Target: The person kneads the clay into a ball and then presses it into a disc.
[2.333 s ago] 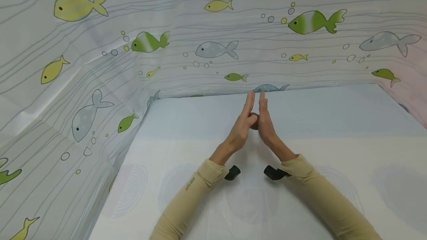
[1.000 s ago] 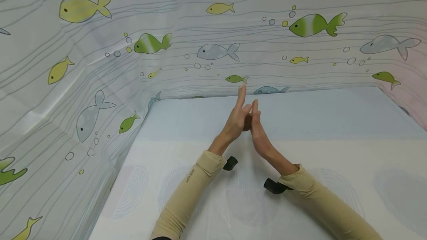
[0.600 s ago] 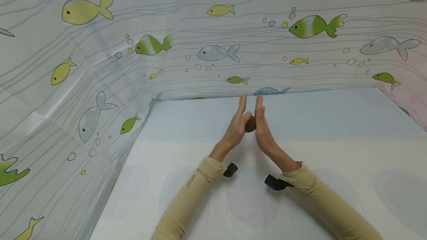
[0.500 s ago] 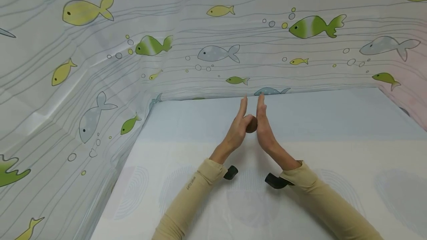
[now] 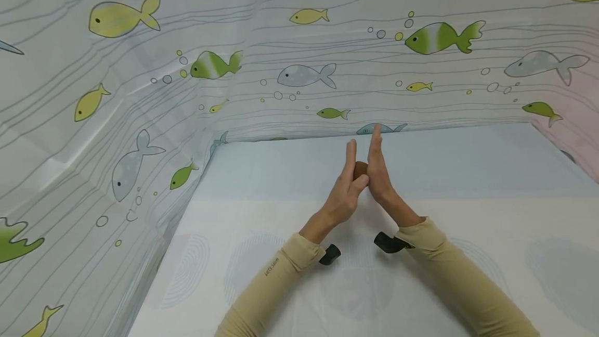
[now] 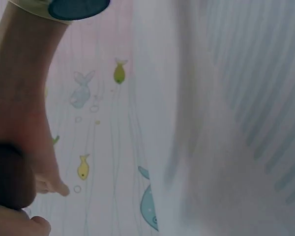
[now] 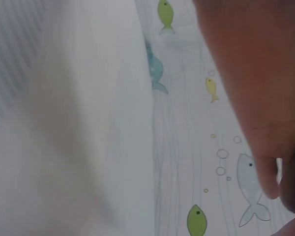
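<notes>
Between my facing palms is a small brown ball (image 5: 360, 169), held above the table near the centre of the head view. My left hand (image 5: 343, 197) presses it from the left, fingers straight and pointing away, with its thumb just in front of the ball. From the other side my right hand (image 5: 380, 176) lies flat against it, its straight fingertips reaching farther forward than the left ones. Part of the ball is hidden by the hands. It appears dark and cut off at the left edge of the left wrist view, the ball (image 6: 10, 177), and at the right edge of the right wrist view, the ball (image 7: 294, 182).
Below the hands stretches a table with a pale blue and white cover (image 5: 262, 170). Fish-printed curtains (image 5: 299, 46) hang behind it and along the left. A black wrist device (image 5: 330, 255) sits at the left cuff, another black device (image 5: 389, 243) at the right.
The hands slide back and forth against each other around the ball. Since half a second ago both have shifted right with it, the left drawing slightly nearer and the right moving forward.
</notes>
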The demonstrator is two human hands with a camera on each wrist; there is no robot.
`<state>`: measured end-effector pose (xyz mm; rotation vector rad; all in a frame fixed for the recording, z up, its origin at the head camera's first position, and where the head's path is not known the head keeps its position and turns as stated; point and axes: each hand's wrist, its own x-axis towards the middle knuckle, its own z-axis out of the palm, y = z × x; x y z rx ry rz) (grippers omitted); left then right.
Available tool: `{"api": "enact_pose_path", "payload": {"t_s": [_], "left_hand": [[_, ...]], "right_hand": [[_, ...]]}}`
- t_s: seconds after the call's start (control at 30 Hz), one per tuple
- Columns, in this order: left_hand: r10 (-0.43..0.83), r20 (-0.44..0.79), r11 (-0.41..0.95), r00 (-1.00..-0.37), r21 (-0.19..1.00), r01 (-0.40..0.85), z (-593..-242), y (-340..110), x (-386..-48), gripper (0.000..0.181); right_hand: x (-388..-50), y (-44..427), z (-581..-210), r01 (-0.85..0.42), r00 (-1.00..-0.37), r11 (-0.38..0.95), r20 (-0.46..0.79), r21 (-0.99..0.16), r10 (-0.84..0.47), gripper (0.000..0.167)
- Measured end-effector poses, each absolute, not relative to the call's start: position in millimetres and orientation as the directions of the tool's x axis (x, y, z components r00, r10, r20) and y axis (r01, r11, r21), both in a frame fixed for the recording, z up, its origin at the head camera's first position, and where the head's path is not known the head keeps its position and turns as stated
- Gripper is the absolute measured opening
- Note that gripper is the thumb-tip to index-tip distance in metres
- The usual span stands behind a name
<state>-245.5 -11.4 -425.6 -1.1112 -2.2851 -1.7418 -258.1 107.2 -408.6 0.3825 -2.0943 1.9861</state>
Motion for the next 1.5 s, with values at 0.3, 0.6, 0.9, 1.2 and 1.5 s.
{"api": "enact_pose_path", "payload": {"t_s": [0.3, 0.6, 0.9, 1.2, 1.5], "left_hand": [[0.469, 0.498, 0.088, -0.73, 0.796, 0.599, -407, -9, -243, 0.081], [0.396, 0.494, 0.111, -0.774, 0.811, 0.574, -404, -18, -256, 0.078], [0.334, 0.492, 0.075, -0.804, 0.836, 0.543, -399, -30, -274, 0.075], [0.327, 0.447, 0.063, -0.832, 0.869, 0.492, -405, -37, -285, 0.075], [0.356, 0.373, 0.087, -0.857, 0.9, 0.428, -422, -38, -286, 0.072]], "right_hand": [[-256, 105, -426, -0.274, -0.953, -0.081, 0.282, -0.958, -0.11, 0.077], [-242, 93, -431, -0.308, -0.934, -0.02, 0.307, -0.951, -0.185, 0.082], [-220, 81, -440, -0.295, -0.908, 0.004, 0.279, -0.955, -0.311, 0.069], [-204, 77, -446, -0.289, -0.888, 0.028, 0.257, -0.957, -0.381, 0.067], [-206, 83, -431, -0.373, -0.873, 0.023, 0.342, -0.928, -0.346, 0.066]]}}
